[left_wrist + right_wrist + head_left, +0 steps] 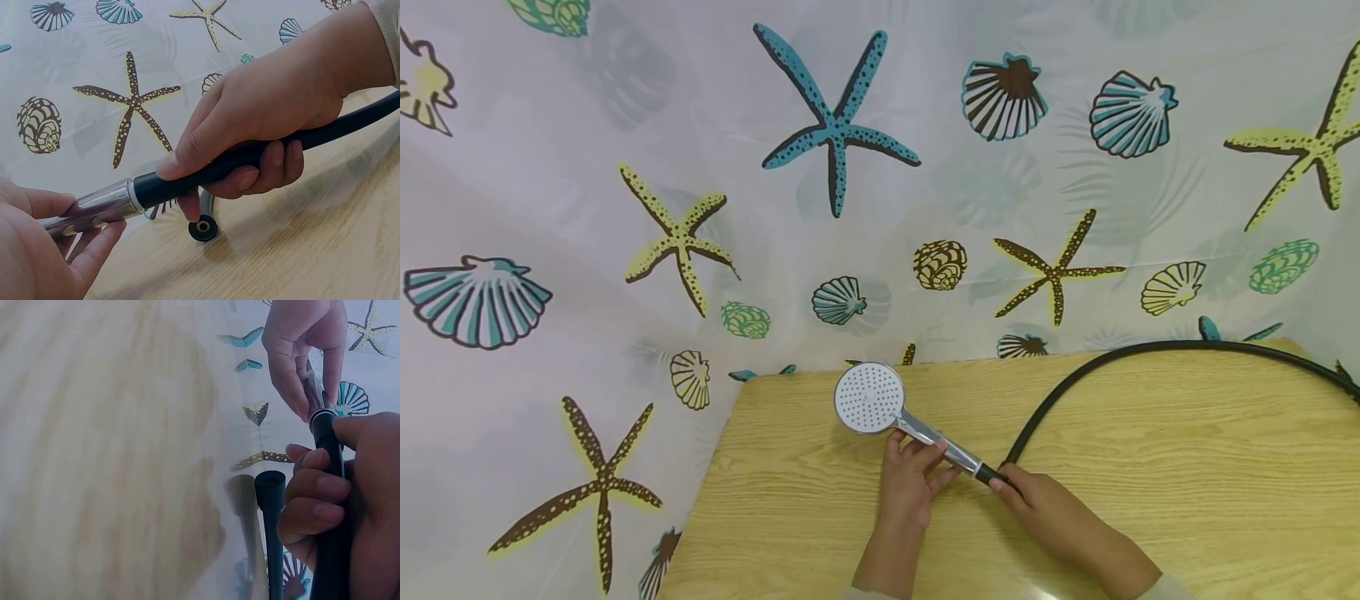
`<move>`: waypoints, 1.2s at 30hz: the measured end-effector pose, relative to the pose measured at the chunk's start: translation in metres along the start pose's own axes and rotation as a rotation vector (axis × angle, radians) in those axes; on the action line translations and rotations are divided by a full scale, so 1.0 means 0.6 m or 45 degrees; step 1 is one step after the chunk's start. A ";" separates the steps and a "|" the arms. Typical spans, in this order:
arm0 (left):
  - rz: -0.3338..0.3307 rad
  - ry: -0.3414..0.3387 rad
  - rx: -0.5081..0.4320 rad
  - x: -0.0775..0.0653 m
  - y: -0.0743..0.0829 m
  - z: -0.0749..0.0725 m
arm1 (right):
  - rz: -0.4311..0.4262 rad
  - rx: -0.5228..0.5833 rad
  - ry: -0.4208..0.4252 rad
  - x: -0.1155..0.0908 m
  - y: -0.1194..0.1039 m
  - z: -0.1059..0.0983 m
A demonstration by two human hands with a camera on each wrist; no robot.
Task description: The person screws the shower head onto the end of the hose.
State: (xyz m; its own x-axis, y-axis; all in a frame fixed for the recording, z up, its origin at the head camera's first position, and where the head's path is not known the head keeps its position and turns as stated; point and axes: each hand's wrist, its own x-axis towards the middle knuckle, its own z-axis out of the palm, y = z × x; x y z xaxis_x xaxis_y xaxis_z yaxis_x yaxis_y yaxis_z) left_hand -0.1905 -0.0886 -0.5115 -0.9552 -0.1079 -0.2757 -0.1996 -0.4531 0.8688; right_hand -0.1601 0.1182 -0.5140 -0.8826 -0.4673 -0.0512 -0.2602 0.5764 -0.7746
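Observation:
A shower head (869, 397) with a round white spray face and chrome handle is tilted above the wooden table, face toward me. My left hand (912, 479) pinches the handle from below with thumb and fingertips. The right hand (1051, 510) curls round the black hose (1105, 357) close to its end, thumb along it. In the left wrist view the black hose end (156, 189) meets the pale ring at the bottom of the chrome handle (103, 203). How far they are joined inside is hidden.
From my right hand the hose arcs to the back right of the wooden table (797, 533). Its other end (203, 229), with a brass-coloured hole, shows in the left wrist view. A white curtain (895, 283) printed with starfish and shells hangs behind and to the left.

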 end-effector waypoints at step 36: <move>-0.015 0.008 0.003 0.001 -0.003 0.004 | -0.061 -0.084 0.210 0.006 -0.008 0.000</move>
State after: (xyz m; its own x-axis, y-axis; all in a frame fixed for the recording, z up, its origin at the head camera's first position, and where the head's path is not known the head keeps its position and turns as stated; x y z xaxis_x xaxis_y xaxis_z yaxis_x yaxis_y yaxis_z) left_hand -0.1912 -0.0859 -0.5123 -0.9513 -0.1084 -0.2886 -0.2114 -0.4521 0.8665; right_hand -0.1621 0.1138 -0.5104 -0.9195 -0.3821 0.0926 -0.3235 0.6013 -0.7306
